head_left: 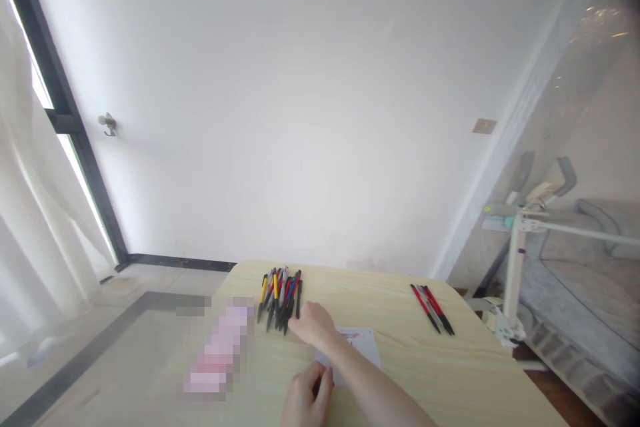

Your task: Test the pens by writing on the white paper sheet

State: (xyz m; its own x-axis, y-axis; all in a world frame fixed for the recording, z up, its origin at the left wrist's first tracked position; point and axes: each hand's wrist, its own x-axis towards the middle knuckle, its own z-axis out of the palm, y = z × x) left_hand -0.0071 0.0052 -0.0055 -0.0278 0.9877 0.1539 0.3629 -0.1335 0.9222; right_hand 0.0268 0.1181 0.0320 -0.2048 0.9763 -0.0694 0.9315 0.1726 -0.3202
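Observation:
My right hand (313,323) reaches across the table to the right side of a loose pile of pens (277,297), its fingers closed at the lower end of a black pen (299,299). The pile mixes yellow, red, blue, grey and black pens. Nearer to me, my left hand (307,393) rests curled at the lower left edge of a white printed sheet (363,341). Its thumb and fingers come together, and what they hold, if anything, is hidden. My right forearm crosses over part of the sheet.
Several red and grey pens (433,309) lie together at the right on the light wooden table (400,373). A pixelated pink patch (220,350) covers something at the left. A white wall (310,113) stands behind, with exercise equipment (517,267) and a grey sofa (590,300) at right.

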